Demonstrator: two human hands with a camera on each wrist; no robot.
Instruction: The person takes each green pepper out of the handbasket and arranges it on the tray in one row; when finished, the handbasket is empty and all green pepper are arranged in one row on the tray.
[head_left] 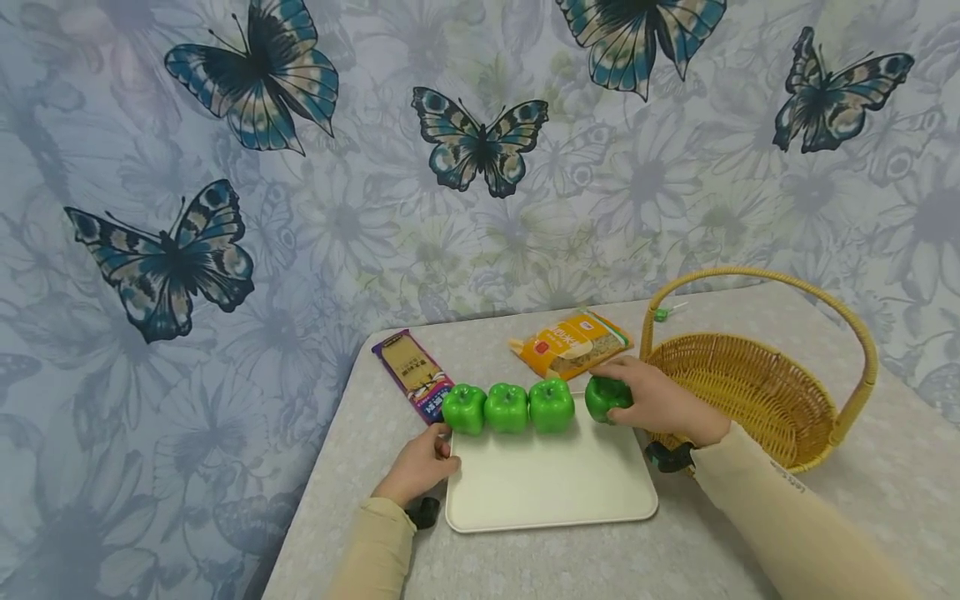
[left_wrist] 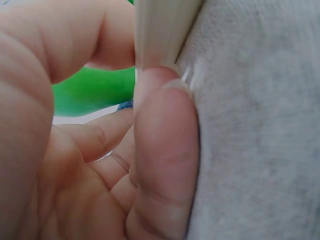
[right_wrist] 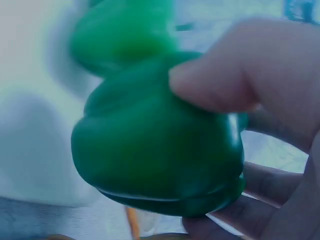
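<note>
A white rectangular tray [head_left: 551, 487] lies on the table, with three green bell peppers [head_left: 507, 407] in a row along its far edge. My right hand [head_left: 660, 400] grips another green bell pepper [head_left: 606, 398] over the tray's far right corner. In the right wrist view, thumb and fingers wrap this pepper [right_wrist: 160, 145], and a neighbouring bell pepper [right_wrist: 125, 37] shows just beyond it. At the tray's left side, my left hand [head_left: 418, 462] holds the edge. The left wrist view shows the tray rim [left_wrist: 162, 35] between curled fingers and thumb.
A wicker basket [head_left: 738, 400] with a tall handle stands right of the tray. Behind the peppers lie an orange food packet [head_left: 573, 343] and a purple packet [head_left: 412, 375]. A small green item [head_left: 662, 315] lies near the patterned wall [head_left: 337, 225].
</note>
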